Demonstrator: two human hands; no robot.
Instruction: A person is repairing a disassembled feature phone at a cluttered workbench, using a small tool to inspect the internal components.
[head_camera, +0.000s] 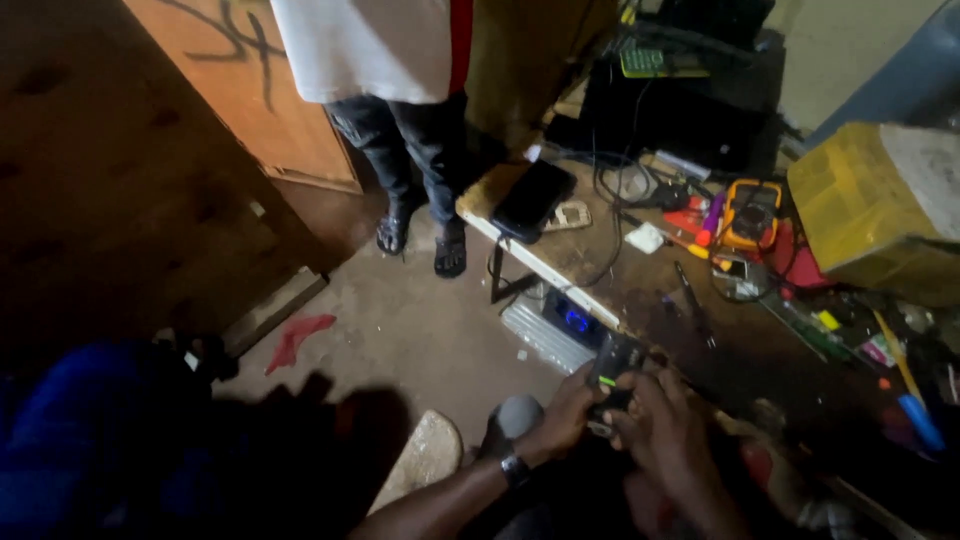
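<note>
I saw a long, scuffed wooden workbench (560, 262) with a pale front edge stretching up and away from my hands. Far to the right of them sat a big, boxy yellow block (865, 205) with a dull, worn face. A flat, black, glossy rectangular tablet (532, 196) lay on the bench's near corner, well above my hands, and an orange-cased meter (751, 213) with a dark screen rested up to the right among tangled black cables. Just above my left hand stood a ribbed, silver metal box (553, 333) with a blue glow. My left hand (562, 415) and right hand (668, 432) both closed around a small, dark, blocky device (612, 375), held between them at the bench edge.
</note>
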